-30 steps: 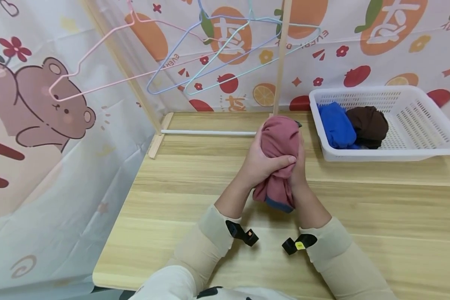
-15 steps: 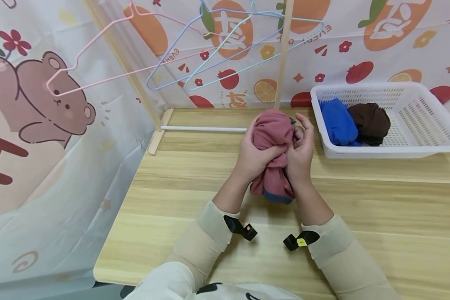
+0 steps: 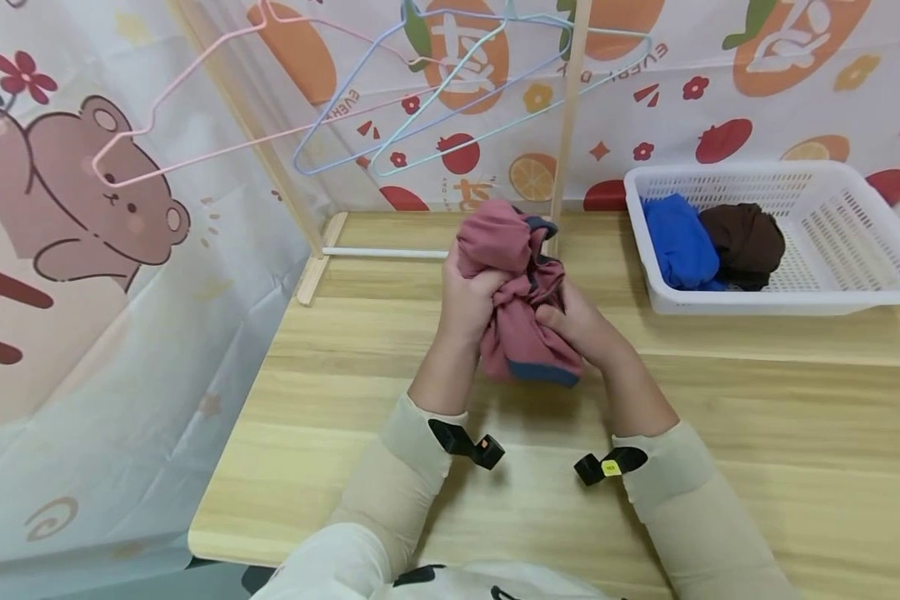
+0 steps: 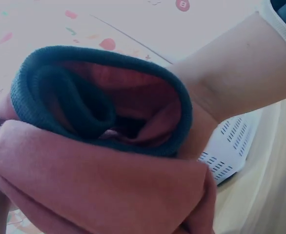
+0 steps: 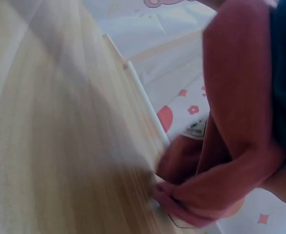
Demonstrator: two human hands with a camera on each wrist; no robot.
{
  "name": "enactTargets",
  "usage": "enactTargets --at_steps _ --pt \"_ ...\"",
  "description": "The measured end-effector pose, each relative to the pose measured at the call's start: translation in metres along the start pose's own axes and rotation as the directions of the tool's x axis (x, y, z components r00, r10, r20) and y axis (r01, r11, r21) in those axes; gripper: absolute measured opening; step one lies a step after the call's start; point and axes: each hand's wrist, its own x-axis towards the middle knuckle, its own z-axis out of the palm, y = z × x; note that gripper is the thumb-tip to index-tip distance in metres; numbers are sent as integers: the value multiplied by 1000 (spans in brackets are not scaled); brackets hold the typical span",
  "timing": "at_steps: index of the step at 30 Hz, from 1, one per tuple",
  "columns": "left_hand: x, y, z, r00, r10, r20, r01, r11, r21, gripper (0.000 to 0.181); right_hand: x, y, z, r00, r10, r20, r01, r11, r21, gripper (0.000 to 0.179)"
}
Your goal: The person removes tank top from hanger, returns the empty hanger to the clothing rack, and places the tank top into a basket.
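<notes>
A bunched dusty-red garment [image 3: 521,333] with blue-green trim is held above the table in front of me. My left hand [image 3: 467,302] grips its upper left side, fingers sunk into the folds. On the right side, my right hand [image 3: 576,321] pinches the cloth, thumb on top and the other fingers hidden behind it. In the left wrist view the trimmed opening [image 4: 101,53] gapes, with more trim rolled inside it. Folds of the garment [image 5: 238,83] hang down in the right wrist view, partly blurred.
A white basket [image 3: 840,305] at the back right holds a blue cloth bundle [image 3: 678,242] and a dark brown one [image 3: 746,242]. Behind the hands stands a wooden rack with a white bar [image 3: 386,252]. Pink [image 3: 195,165], blue and mint hangers hang above.
Both hands have brought the garment left and a little farther back. The right hand has shifted its hold down the right side, and more blue-green trim shows at the top.
</notes>
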Motion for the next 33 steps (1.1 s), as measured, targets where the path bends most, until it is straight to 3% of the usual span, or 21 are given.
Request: enactTargets --at_steps 4,7,10,15,17,20,22,23,27,29,31,33 --pt "4 3 -4 1000 0 -32 -1 999 -37 55 3 6 -1 981 -36 190 0 982 186 103" --pt "5 4 -8 999 26 -43 -27 1000 -12 55 4 10 2 963 -15 270 -55 967 248 101" --pt "7 5 -12 997 58 -45 -57 998 8 54 5 11 3 963 34 269 -99 968 232 101" --pt "13 8 -20 986 153 -63 -149 986 69 52 3 7 -6 972 116 205 -159 965 210 80" --pt "15 10 -24 979 195 -62 -188 976 112 53 0 2 -11 977 146 158 -176 965 194 74" --pt "18 8 -27 966 259 -11 -251 943 220 53 -5 -9 -20 985 155 72 -165 975 147 73" --pt "18 6 -27 952 303 52 -303 896 325 49 -9 -17 -25 988 153 23 -155 979 135 71" --pt "18 4 -26 939 333 90 -342 861 376 47 -11 -21 -27 990 140 -6 -138 982 132 69" --pt "18 -5 -23 866 434 248 -498 702 508 44 -16 -33 -32 982 116 -147 -78 967 243 51" --pt "17 -10 -21 826 466 317 -561 632 534 46 -17 -37 -33 970 107 -219 -30 944 329 41" --pt "16 -14 -19 797 477 370 -600 555 576 46 -17 -41 -32 958 115 -261 7 905 425 35" --pt "13 -17 -16 779 465 420 -619 467 632 45 -17 -44 -30 950 134 -283 27 865 502 32"
